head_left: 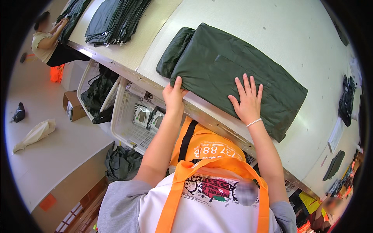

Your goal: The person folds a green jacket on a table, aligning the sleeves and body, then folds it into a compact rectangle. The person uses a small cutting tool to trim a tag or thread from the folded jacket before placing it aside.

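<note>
A folded piece of dark green, slightly shiny fabric (pixel 225 58) lies on the pale table in front of me; whether it is a raincoat or another garment I cannot tell. Its left end is turned into a thick, rounded fold (pixel 176 50). My left hand (pixel 175 97) is closed on the near left corner, thumb on top and the other fingers partly hidden below the table edge. Fingers spread, my right hand (pixel 247 101) rests flat on top of the fabric, right of its middle near the front edge.
A stack of dark green folded pieces (pixel 116 21) lies at the table's far left. White plastic baskets (pixel 128 134) below the edge hold packages and dark fabric. A cardboard box (pixel 72 103) stands at left. Another person (pixel 48 42) handles fabric at far left. Dark bundles (pixel 345 101) lie at right.
</note>
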`<state>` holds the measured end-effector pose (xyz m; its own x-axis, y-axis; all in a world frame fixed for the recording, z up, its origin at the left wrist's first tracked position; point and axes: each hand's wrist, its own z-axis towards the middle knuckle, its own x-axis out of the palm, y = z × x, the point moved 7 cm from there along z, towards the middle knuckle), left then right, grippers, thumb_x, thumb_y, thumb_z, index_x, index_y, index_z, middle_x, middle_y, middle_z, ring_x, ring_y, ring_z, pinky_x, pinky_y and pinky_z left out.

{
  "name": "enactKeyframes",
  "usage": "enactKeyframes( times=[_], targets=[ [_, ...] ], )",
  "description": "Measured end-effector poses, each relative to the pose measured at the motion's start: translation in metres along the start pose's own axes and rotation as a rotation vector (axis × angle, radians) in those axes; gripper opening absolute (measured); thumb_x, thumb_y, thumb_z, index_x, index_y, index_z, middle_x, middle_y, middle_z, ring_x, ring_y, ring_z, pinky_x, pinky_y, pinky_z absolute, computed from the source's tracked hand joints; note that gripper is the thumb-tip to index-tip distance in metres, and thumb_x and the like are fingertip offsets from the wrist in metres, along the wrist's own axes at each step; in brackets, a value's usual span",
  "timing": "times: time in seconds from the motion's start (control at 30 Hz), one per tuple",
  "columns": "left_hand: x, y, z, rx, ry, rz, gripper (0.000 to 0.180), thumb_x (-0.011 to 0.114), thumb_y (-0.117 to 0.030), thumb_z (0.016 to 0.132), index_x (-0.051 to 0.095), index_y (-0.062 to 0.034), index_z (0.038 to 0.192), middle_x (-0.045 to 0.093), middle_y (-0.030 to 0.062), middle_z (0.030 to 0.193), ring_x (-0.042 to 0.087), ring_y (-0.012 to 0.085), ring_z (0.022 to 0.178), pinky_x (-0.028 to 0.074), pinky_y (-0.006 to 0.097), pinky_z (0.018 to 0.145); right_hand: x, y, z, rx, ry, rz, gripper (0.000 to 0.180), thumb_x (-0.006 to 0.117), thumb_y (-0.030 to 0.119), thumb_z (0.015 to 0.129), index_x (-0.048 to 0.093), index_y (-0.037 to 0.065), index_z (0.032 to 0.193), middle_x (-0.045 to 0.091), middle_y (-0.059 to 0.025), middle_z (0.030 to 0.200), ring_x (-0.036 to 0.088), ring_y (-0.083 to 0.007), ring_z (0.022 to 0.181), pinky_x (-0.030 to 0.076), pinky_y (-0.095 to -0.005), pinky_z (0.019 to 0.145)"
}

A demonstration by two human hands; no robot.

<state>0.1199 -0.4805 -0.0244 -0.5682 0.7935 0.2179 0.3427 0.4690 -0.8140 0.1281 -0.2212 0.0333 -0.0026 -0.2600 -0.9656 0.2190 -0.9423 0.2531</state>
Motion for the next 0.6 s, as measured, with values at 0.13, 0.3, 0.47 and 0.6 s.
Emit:
enactKeyframes(
  times=[0.13,0.3,0.47,0.6],
  targets=[
    [-0.042,0.042,0.058,-0.122,-0.141,0.028,0.039,0.059,-0.036,0.091,0.057,0.0025,0.083,0.058,0.0099,0.067,0.057,0.0194,0.053,0.048,0.029,0.051,-0.014,0.019,-0.005,-0.090,0.003,0.149,0.065,0.057,0.050,0.083,0.044,0.013,0.136,0.034,-0.0127,0.146,0.026,-0.0315,0.136,0.013,-0.0555,0.109],
    [-0.032,-0.034,0.046,0.373,-0.062,0.752,0.039,0.065,-0.030,0.087,0.058,0.0043,0.102,0.063,0.0108,0.085,0.061,0.0212,0.074,0.049,0.034,0.070,-0.055,-0.085,-0.094,0.306,-0.481,0.315,0.054,0.065,0.026,0.084,0.047,0.004,0.130,0.041,-0.0169,0.138,0.038,-0.0310,0.128,0.025,-0.0436,0.108],
    [0.106,-0.053,-0.044,1.178,0.341,1.191,0.053,0.068,-0.024,0.081,0.047,-0.0068,0.127,0.042,0.0147,0.137,0.037,0.0327,0.128,0.026,0.046,0.105,0.012,-0.218,-0.213,1.061,-0.358,1.168,0.049,0.060,0.022,0.090,0.043,-0.002,0.130,0.052,-0.0115,0.126,0.048,-0.0206,0.118,0.039,-0.0323,0.099],
    [0.181,0.029,-0.121,1.186,1.051,1.384,0.081,0.056,-0.057,0.081,0.029,-0.0129,0.144,0.025,0.0087,0.151,0.019,0.0304,0.139,0.010,0.056,0.110,0.000,-0.198,-0.181,0.981,-0.041,1.577,0.054,0.063,0.025,0.089,0.042,-0.004,0.130,0.055,-0.0105,0.124,0.053,-0.0191,0.112,0.041,-0.0307,0.096]
  ],
)
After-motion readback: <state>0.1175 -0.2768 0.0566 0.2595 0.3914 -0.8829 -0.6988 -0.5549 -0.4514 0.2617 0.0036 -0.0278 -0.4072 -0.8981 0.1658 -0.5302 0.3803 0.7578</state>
